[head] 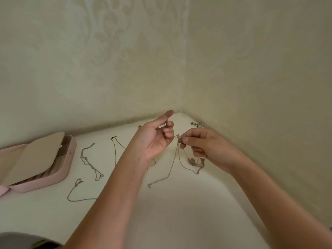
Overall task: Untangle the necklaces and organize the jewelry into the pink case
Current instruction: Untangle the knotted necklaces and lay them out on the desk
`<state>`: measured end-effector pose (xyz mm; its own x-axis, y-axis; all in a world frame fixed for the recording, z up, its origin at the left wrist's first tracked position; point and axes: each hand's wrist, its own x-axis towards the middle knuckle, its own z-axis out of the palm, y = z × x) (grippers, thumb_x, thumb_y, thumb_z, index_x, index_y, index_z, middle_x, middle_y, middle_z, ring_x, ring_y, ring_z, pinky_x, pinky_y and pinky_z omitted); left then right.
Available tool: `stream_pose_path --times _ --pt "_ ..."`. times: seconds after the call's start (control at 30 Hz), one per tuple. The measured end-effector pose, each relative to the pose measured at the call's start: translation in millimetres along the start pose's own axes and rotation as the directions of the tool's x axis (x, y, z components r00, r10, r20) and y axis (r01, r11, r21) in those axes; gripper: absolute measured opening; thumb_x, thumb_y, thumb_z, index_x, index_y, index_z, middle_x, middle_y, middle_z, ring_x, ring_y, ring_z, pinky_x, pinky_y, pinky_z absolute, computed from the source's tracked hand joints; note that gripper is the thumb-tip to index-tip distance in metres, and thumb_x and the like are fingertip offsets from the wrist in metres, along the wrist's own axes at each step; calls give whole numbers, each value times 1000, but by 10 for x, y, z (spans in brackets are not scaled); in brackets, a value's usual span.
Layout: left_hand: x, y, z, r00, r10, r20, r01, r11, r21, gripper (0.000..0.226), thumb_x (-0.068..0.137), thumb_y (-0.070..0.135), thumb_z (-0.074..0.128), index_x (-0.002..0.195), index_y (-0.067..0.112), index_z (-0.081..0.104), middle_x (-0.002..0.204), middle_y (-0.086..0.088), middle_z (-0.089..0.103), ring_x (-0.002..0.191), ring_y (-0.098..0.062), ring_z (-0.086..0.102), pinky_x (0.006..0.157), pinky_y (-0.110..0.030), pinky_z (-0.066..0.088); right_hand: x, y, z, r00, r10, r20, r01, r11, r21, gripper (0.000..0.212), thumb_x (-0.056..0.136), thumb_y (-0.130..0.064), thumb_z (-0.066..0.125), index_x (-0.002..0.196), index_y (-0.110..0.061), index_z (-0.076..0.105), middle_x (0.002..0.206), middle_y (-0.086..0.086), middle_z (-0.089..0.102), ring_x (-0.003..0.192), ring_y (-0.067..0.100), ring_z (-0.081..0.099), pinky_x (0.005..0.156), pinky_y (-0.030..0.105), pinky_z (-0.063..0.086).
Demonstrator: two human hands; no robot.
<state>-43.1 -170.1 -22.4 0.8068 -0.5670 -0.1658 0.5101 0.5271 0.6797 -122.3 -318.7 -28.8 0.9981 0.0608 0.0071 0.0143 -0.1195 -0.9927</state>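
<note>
My right hand (206,146) pinches the tangle (180,141) between thumb and fingertips, holding it above the table (179,212). Its strands hang down to a clump (194,162) lying just under that hand, and one end trails off toward me. My left hand (154,139) is raised just beside it, palm toward me, with the index finger straight and the other fingers curled close to the tangle; I cannot tell whether they pinch a strand. Three loose chains (89,162) lie to the left. Further left the pink case (68,159) lies open. A ring chain (197,124) lies in the corner.
</note>
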Motion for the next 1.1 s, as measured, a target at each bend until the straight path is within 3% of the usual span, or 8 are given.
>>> stream_pose_path --times 0.17,0.33,0.5,0.63,0.8,0.93,1.1 --pt "-59 42 -19 996 91 26 -91 851 517 26 97 6 49 118 17 60 72 -2 53 50 -7 38 44 -16 34 68 -83 -95 1000 -3 -12 2 989 -150 8 90 -11 62 83 -10 66 66 -3 59 46 4 32 45 14 30" --pt "-120 91 -56 995 12 100 -84 650 755 35 91 12 62 124 24 61 78 0 60 56 -9 32 52 -16 36 115 -110 -169 999 31 7 -29 975 -219 16 91 -15 62 75 -10 64 61 -5 57 43 5 31 43 15 28" --pt "-138 101 -61 990 -29 136 -97 555 826 42 92 9 60 129 27 54 61 10 55 55 -9 30 54 -16 34 139 -54 -180 997 43 57 -31 979 -201 20 96 -19 55 81 -8 63 72 -5 67 42 4 30 44 14 29" --pt "-154 99 -58 980 -96 173 -106 482 869 53 86 5 66 131 28 51 81 -5 62 56 -7 40 55 -15 35 126 -35 -195 999 21 48 -9 974 -228 19 96 -22 55 83 -10 61 75 -4 67 45 5 31 45 15 30" --pt "-149 56 -22 986 -24 166 -144 384 912 60 78 16 76 130 32 51 78 9 68 70 0 59 63 -13 39 115 -27 -206 999 -16 -29 7 959 -283 23 94 -27 58 82 -8 61 72 0 61 45 8 34 45 16 30" --pt "-124 5 -11 987 60 151 -163 333 929 65 76 18 79 131 33 48 71 13 67 67 -2 59 67 -18 38 103 -33 -179 997 -30 -76 6 954 -300 23 93 -26 60 78 -9 58 65 -4 59 44 8 32 43 15 29" --pt "-117 -9 11 988 65 138 -151 322 935 60 80 13 75 130 31 49 68 13 67 66 1 58 63 -20 37 115 -38 -162 994 -37 -104 2 947 -322 24 93 -27 60 75 -11 57 65 -3 59 44 8 31 45 18 28"
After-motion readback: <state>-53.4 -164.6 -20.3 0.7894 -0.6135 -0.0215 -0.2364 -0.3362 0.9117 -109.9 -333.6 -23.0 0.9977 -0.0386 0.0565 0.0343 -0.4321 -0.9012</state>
